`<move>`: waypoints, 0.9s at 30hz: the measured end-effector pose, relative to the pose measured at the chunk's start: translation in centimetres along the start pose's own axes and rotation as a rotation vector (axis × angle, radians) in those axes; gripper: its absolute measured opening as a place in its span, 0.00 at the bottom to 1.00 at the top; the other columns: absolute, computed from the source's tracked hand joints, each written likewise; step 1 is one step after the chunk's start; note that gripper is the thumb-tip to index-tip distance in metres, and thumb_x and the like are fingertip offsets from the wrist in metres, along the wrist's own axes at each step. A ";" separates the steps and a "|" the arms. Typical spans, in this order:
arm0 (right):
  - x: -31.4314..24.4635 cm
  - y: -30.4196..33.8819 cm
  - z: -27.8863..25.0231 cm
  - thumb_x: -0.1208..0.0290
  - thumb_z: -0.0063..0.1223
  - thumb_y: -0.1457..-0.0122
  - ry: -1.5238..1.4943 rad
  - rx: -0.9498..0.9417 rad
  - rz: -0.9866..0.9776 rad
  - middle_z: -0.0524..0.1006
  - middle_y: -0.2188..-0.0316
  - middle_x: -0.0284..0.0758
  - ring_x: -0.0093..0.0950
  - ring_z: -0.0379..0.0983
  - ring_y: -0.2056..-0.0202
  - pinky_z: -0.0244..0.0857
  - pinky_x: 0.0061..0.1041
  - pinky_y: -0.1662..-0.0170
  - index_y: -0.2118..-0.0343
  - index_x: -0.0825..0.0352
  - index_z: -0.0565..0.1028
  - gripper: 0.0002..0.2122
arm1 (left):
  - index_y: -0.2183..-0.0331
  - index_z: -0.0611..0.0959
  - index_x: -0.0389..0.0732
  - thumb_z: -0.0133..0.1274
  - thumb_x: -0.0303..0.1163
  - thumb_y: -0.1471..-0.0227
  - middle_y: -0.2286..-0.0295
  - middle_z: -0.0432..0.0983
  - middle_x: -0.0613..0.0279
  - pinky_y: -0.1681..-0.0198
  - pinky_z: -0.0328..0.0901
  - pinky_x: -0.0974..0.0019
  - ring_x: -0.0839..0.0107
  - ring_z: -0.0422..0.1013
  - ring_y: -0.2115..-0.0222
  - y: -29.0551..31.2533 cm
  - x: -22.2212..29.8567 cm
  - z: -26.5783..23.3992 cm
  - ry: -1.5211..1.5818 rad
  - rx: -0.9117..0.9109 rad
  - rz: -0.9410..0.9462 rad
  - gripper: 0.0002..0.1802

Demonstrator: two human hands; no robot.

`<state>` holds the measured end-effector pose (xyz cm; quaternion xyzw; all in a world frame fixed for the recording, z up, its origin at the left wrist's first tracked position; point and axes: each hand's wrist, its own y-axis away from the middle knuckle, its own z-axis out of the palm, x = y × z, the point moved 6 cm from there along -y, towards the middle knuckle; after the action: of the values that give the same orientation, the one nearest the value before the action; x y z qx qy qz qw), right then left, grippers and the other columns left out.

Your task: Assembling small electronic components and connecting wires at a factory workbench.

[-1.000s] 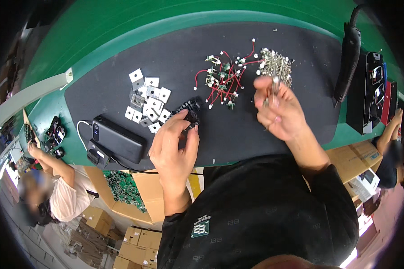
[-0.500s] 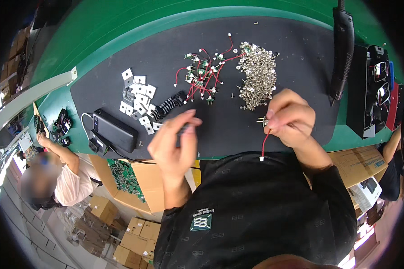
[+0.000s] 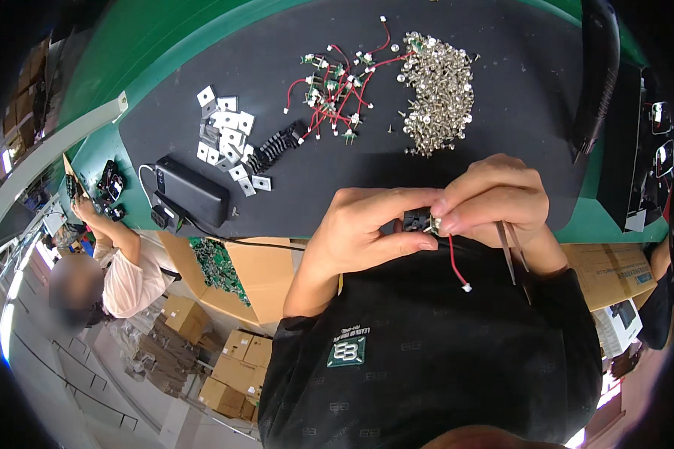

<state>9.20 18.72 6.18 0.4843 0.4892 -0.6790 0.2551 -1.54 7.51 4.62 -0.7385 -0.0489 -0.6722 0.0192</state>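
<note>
My left hand pinches a small black plastic part between thumb and forefinger, just beyond the table's near edge. Meeting it from the right, my right hand is closed on a small circuit board, pressed against or very close to the black part. Fingertips hide much of both pieces. From the board a red wire hangs down, ending in a white connector. Metal tweezers are tucked in my right hand, their tips pointing toward me.
Behind my hands lie a heap of screws, a tangle of wired boards, black parts in a row and pale square plates. A black power bank sits at left, a black hose at right. Another person works at far left.
My left hand has moved right, bringing the black part to the circuit board in my right hand. Tweezers now show below the right hand. The whole view has shifted slightly.
</note>
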 end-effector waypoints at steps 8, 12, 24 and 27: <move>0.3 0.1 1.0 0.80 0.62 0.57 0.044 -0.042 0.008 0.78 0.72 0.36 0.26 0.77 0.75 0.72 0.20 0.74 0.74 0.68 0.79 0.05 | 0.58 0.79 0.33 0.66 0.32 0.61 0.73 0.79 0.54 0.79 0.66 0.71 0.68 0.72 0.82 0.1 0.7 -0.4 -0.065 0.037 0.057 0.26; 0.2 0.2 1.2 0.80 0.62 0.58 0.079 -0.064 -0.001 0.78 0.72 0.35 0.26 0.77 0.75 0.71 0.20 0.75 0.74 0.68 0.78 0.06 | 0.58 0.79 0.33 0.65 0.32 0.61 0.75 0.78 0.55 0.78 0.66 0.69 0.68 0.72 0.82 0.5 0.4 -0.6 -0.049 -0.055 -0.039 0.26; 0.6 0.2 1.5 0.78 0.63 0.58 0.187 -0.063 -0.031 0.79 0.73 0.35 0.25 0.77 0.78 0.70 0.19 0.77 0.76 0.66 0.78 0.05 | 0.53 0.77 0.36 0.66 0.34 0.62 0.69 0.79 0.53 0.78 0.65 0.70 0.70 0.69 0.82 1.0 -0.5 -0.3 -0.006 0.055 -0.047 0.31; 0.5 0.2 1.5 0.79 0.63 0.59 0.162 -0.083 -0.012 0.78 0.73 0.33 0.25 0.76 0.77 0.70 0.20 0.77 0.76 0.66 0.78 0.06 | 0.53 0.77 0.37 0.66 0.37 0.63 0.72 0.78 0.56 0.79 0.63 0.72 0.73 0.67 0.83 1.0 -0.9 -0.3 0.015 0.021 -0.080 0.33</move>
<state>8.57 17.34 5.71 0.5238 0.5386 -0.6184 0.2305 -1.78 6.42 3.83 -0.7305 -0.0855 -0.6775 0.0004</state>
